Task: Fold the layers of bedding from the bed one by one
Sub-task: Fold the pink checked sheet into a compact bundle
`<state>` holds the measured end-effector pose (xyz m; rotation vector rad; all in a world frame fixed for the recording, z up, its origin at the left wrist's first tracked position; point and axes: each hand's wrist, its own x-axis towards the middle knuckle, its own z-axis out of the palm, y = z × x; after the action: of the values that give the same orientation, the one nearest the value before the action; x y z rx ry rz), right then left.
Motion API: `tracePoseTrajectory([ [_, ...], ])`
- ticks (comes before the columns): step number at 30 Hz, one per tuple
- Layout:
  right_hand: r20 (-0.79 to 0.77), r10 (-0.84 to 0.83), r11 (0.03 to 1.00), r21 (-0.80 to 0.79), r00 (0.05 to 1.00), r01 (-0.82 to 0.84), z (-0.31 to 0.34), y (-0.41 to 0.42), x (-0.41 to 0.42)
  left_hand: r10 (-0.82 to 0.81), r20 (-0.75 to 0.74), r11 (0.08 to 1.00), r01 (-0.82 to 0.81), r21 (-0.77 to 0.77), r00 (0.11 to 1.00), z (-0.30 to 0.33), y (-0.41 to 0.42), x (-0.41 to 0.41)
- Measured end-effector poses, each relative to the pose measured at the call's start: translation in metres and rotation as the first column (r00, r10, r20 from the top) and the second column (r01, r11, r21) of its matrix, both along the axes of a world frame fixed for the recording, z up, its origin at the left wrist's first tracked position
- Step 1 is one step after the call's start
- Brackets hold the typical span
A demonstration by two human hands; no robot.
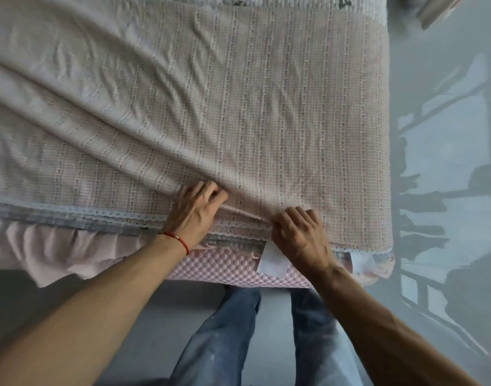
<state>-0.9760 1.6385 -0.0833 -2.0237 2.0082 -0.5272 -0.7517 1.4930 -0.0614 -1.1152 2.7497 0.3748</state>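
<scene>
Bed (238, 271), blanket (238, 107) under hands (194, 215)

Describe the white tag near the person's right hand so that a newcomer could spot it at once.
Start at the bed's near edge, where the pink bumpy foam pad shows. The white tag hangs over it, just below the right hand. It alone is plain, flat and white among textured pinks.
</scene>
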Motion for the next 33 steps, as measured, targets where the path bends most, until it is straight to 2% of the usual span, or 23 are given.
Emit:
tracePoseTrajectory([
  [4, -0.024, 0.096, 0.991, -0.086, 0.995, -0.098, 0.002, 0.016, -0.004, -0.031, -0.136, 0.995, 0.018, -0.095, 0.990, 0.007, 0.011, 0.015],
  [8, -0.112, 0.197, 0.980, 0.058, 0.974, -0.191, -0.008, 0.016, -0.002, -0.031, -0.130, 0.996, 0.021, -0.083, 0.991, -0.004, 0.032, 0.030],
  [11, -0.042, 0.178, 0.970, 0.177, 0.983, -0.168, 0.001, -0.005, 0.002, 0.021, -0.141, 0.997, -0.032, -0.076, 0.990, -0.014, 0.035, 0.024],
  [14, 0.023, 0.173, 0.914, 0.369, 0.985, -0.170, 0.027, -0.037, 0.012, 0.020, -0.161, 0.999, -0.027, -0.041, 0.987, -0.015, 0.041, 0.030],
  [15, 0.038, 0.170, 0.913, 0.371, 0.985, -0.172, 0.030, -0.051, 0.022, 0.028, -0.159, 0.999, -0.032, -0.022, 0.987, -0.015, 0.042, 0.035],
  [17, 0.100, 0.138, 0.949, 0.273, 0.985, -0.160, 0.030, -0.079, 0.048, 0.053, -0.129, 0.998, -0.049, 0.034, 0.990, -0.014, 0.044, 0.039],
  [20, 0.169, 0.136, 0.958, 0.228, 0.976, -0.173, 0.017, -0.130, 0.094, 0.157, -0.126, 0.984, -0.145, 0.100, 0.980, -0.011, 0.040, 0.048],
  [23, 0.029, 0.223, 0.917, 0.333, 0.974, -0.219, 0.005, -0.172, 0.133, 0.318, -0.149, 0.948, -0.317, 0.031, 0.936, -0.006, 0.015, 0.080],
  [25, -0.049, 0.217, 0.900, 0.396, 0.975, -0.180, 0.000, -0.177, 0.139, 0.400, -0.030, 0.915, -0.401, -0.046, 0.916, -0.004, -0.008, 0.101],
  [27, -0.040, 0.177, 0.873, 0.467, 0.983, -0.138, -0.004, -0.183, 0.145, 0.461, 0.110, 0.887, -0.454, -0.082, 0.880, -0.003, -0.042, 0.132],
  [29, -0.029, 0.134, 0.854, 0.511, 0.991, -0.100, -0.005, -0.190, 0.150, 0.474, 0.156, 0.880, -0.468, -0.080, 0.866, -0.003, -0.077, 0.159],
  [31, -0.044, 0.104, 0.839, 0.540, 0.994, -0.064, -0.010, -0.199, 0.156, 0.427, 0.195, 0.902, -0.431, -0.023, 0.883, -0.006, -0.110, 0.176],
  [33, -0.060, 0.085, 0.825, 0.565, 0.995, -0.036, -0.015, -0.205, 0.166, 0.367, 0.253, 0.911, -0.401, 0.098, 0.895, -0.009, -0.132, 0.182],
])
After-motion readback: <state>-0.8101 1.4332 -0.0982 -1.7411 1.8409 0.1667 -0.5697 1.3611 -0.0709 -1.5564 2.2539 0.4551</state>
